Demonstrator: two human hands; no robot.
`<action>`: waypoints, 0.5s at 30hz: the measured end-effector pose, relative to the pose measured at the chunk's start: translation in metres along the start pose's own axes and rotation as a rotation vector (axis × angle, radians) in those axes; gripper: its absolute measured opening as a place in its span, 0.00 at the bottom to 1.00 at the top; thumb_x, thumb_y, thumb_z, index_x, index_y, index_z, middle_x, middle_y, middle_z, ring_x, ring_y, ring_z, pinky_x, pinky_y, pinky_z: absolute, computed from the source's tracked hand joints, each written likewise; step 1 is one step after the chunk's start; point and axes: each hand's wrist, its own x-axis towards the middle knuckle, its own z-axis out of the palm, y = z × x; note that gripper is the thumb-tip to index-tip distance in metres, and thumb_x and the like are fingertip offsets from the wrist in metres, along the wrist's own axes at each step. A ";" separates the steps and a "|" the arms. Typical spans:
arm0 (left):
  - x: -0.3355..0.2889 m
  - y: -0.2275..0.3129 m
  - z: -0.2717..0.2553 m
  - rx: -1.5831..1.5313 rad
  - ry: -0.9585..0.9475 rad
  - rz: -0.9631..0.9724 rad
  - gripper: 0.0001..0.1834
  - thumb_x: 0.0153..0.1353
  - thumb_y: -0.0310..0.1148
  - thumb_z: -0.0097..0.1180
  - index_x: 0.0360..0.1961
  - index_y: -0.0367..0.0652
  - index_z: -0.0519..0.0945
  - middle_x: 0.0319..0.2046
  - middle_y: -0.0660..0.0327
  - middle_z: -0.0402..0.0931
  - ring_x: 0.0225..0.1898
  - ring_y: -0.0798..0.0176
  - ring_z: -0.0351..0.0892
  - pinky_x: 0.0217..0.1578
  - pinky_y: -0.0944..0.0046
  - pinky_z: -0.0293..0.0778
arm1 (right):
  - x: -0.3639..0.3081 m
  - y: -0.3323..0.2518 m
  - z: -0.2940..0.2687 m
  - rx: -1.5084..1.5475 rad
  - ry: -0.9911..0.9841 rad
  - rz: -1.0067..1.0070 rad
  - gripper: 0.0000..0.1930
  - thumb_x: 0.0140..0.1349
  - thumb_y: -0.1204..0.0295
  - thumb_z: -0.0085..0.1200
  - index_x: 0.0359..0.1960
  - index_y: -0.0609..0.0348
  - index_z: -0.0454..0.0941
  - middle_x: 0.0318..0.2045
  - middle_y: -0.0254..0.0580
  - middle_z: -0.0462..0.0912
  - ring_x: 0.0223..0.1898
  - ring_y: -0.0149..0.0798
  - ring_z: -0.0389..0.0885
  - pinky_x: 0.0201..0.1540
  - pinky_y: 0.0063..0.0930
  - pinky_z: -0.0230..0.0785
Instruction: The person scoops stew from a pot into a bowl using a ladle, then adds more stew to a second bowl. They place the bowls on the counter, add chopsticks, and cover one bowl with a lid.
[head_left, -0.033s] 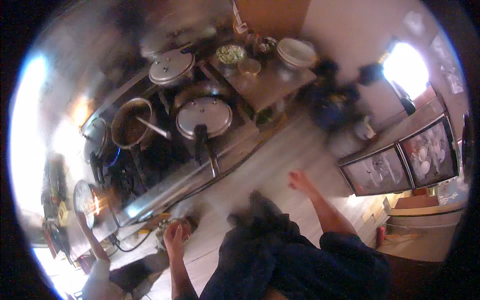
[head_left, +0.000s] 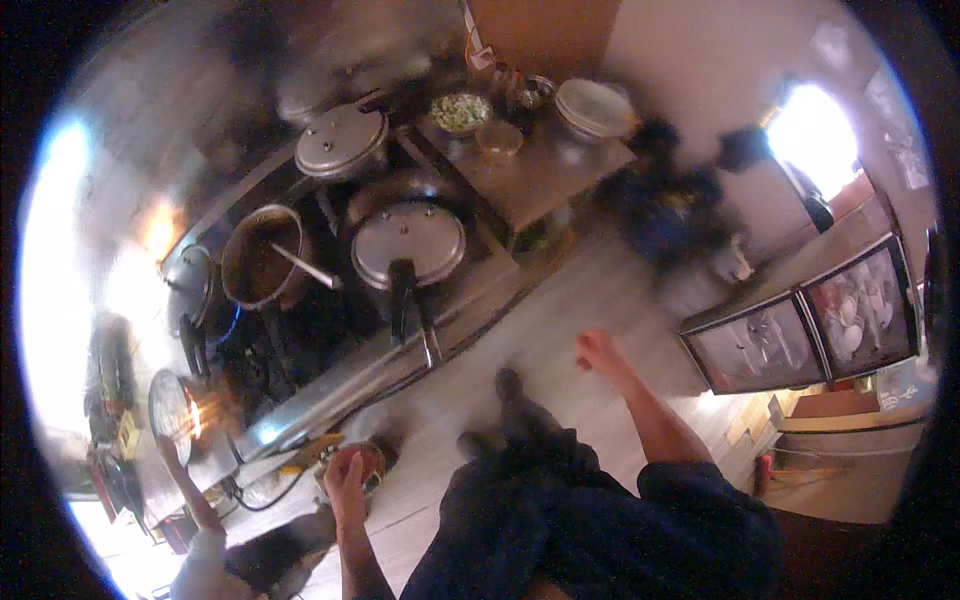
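My left hand (head_left: 345,478) hangs low at my left side, its fingers loosely bent and a little apart, with nothing visible in it. It overlaps a round reddish container (head_left: 372,465) behind it; they do not appear to touch. On the other side, my right hand (head_left: 598,355) is held over the floor with curled fingers and no object showing. Ahead to the left, a steel pressure cooker (head_left: 408,243) with a black handle sits on the stove (head_left: 345,370). Beside it is an open pot (head_left: 262,255) with a long-handled utensil (head_left: 310,268) leaning in it.
Another lidded cooker (head_left: 342,140) stands at the back. A side table (head_left: 535,190) bears a bowl of chopped green food (head_left: 460,113) and stacked plates (head_left: 595,107). Dark-framed panels (head_left: 760,340) are at right. At lower left a co-worker's arm (head_left: 185,485) reaches toward a pan (head_left: 172,405) near flames.
My dark shoe shows more plainly ahead of me on the floor. The stove and cookers have shifted very slightly in view. Both hands keep nearly the same pose.
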 end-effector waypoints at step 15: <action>0.076 0.190 0.090 -0.231 0.400 0.026 0.13 0.66 0.31 0.60 0.47 0.33 0.79 0.38 0.55 0.82 0.38 0.62 0.81 0.42 0.63 0.79 | 0.584 0.028 -0.007 0.837 0.299 0.444 0.27 0.66 0.57 0.62 0.61 0.56 0.69 0.58 0.48 0.72 0.44 0.48 0.81 0.36 0.40 0.86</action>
